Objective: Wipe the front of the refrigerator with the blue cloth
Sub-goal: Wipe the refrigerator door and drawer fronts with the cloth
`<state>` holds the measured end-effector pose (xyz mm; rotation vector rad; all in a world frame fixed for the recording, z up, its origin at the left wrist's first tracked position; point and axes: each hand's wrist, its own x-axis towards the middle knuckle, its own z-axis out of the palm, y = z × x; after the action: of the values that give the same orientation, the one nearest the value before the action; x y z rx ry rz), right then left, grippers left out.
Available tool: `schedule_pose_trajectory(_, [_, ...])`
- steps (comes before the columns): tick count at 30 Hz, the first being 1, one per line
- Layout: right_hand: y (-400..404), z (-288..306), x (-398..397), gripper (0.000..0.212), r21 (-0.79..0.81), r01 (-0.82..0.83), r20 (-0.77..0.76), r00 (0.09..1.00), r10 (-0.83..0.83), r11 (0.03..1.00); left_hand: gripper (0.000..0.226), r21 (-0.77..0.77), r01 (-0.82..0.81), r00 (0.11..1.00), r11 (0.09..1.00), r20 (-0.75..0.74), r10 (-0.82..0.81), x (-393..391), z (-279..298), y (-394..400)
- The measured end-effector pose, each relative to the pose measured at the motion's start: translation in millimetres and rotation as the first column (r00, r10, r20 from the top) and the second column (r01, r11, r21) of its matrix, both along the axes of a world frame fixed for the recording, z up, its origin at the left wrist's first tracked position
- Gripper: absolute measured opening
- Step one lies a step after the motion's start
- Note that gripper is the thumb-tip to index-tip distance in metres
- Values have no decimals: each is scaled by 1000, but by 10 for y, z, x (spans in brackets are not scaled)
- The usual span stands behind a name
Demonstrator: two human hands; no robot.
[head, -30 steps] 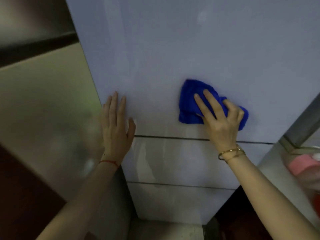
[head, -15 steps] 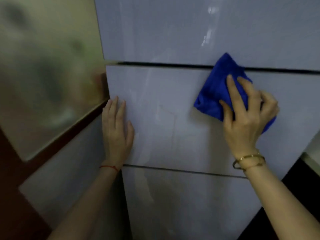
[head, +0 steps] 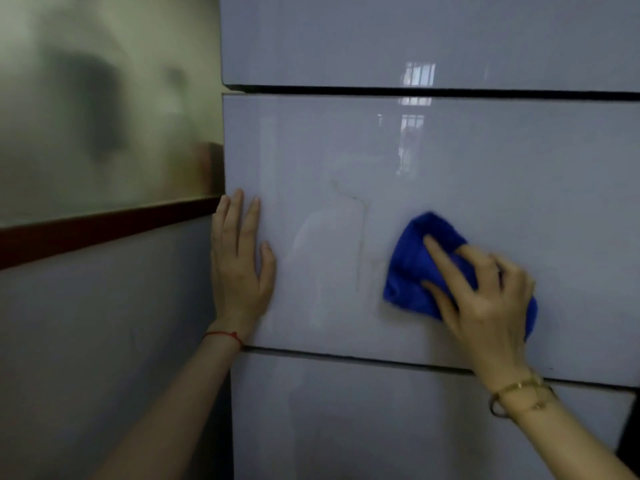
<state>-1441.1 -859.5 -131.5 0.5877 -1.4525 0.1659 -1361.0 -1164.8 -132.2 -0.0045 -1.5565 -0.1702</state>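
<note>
A person faces the glossy pale front of a refrigerator (head: 433, 161), split by dark horizontal seams into three panels. The right hand (head: 485, 303) presses a bunched blue cloth (head: 415, 268) against the middle panel, its fingers (head: 441, 256) spread and slightly curled over the fabric; the cloth shows beyond the fingertips and bulges out past the little finger. The left hand (head: 239, 268) lies flat on the same panel's left edge, fingers straight and together, pointing up, holding nothing. Faint smears mark the surface between the two hands. A red string (head: 223, 336) circles the left wrist, a gold bracelet (head: 519, 396) the right.
</note>
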Motion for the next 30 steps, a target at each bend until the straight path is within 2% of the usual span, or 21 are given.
schedule_pose_trajectory(3, [-171,649,-31,40,-199,-12,-8,1000,11,980,53,7,-1,1000,1000,4,1,3,2,15])
schedule_pose_trajectory(5, [-439,951,6,41,-231,-16,-31,999,9,973,53,3,-1,1000,1000,6,1,3,-2,10])
schedule_pose_trajectory(7, [-709,810,87,40,-133,-50,-87,995,39,990,54,4,0,1000,1000,12,0,1,-1,-2])
schedule_pose_trajectory(9, [-802,304,134,34,30,-87,-128,988,91,996,55,4,-1,1000,1000,18,0,-3,-5,-17])
schedule_pose_trajectory(11, [-641,-222,96,33,205,-55,-150,985,86,977,55,-4,-6,1000,1000,16,6,-14,-7,-27])
schedule_pose_trajectory(13, [-383,-351,11,43,290,2,-175,983,51,957,55,-8,-3,1000,1000,8,3,-27,-7,-34])
schedule_pose_trajectory(14, [-311,-245,-26,46,259,13,-184,982,36,966,55,-8,-1,1000,1000,2,1,-32,-8,-33])
schedule_pose_trajectory(18, [-566,674,-30,39,-104,-53,-188,982,33,993,55,-1,8,1000,1000,3,-8,-30,-16,-24])
schedule_pose_trajectory(20, [-837,867,35,38,-163,-75,-164,985,47,984,56,14,12,1000,1000,20,-12,-19,-13,-20])
schedule_pose_trajectory(21, [-932,795,85,38,-127,-91,-169,983,69,988,56,19,14,1000,1000,26,-15,-15,-14,-21])
schedule_pose_trajectory(23, [-986,376,115,41,70,-111,-186,975,122,991,56,8,16,1000,1000,23,-17,-10,-10,-26])
schedule_pose_trajectory(25, [-800,-71,100,51,274,-54,-210,971,114,960,55,-4,17,1000,1000,22,-17,-13,-8,-31])
schedule_pose_trajectory(26, [-659,-151,75,54,320,-27,-220,970,102,947,55,-5,18,1000,1000,20,-17,-15,-8,-35])
schedule_pose_trajectory(28, [-466,44,8,51,250,-28,-212,974,83,968,54,-1,19,1000,1000,11,-19,-22,-9,-40])
schedule_pose_trajectory(30, [-503,536,-9,39,15,-64,-204,977,66,998,53,-4,20,1000,1000,6,-20,-32,-11,-46])
